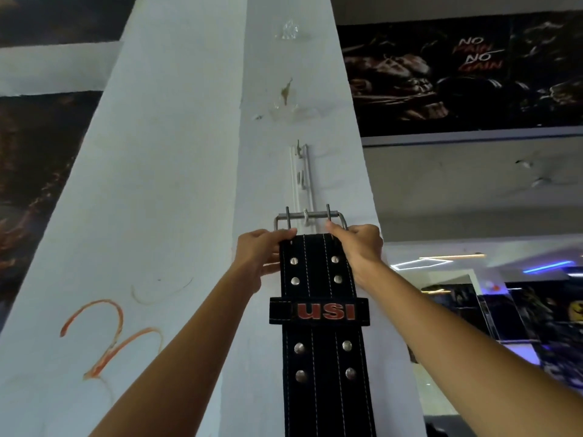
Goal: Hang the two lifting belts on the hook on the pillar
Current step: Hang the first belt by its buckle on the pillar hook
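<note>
A black lifting belt point(321, 357) with silver rivets and a red "USI" keeper loop hangs flat against the white pillar point(176, 184). Its metal buckle point(310, 216) with two prongs sits across the lowest hook point(305, 217) of a white hook rail point(301, 175). My left hand point(263, 250) grips the belt's top left corner just under the buckle. My right hand point(359, 244) grips the top right corner. Only one belt is in view.
Two more hooks stick out of the rail higher up. Old adhesive marks point(285, 102) stain the pillar above. Orange scribble point(104, 335) marks the pillar's left face. A dark "No pain no gain" poster point(467, 74) hangs on the right wall.
</note>
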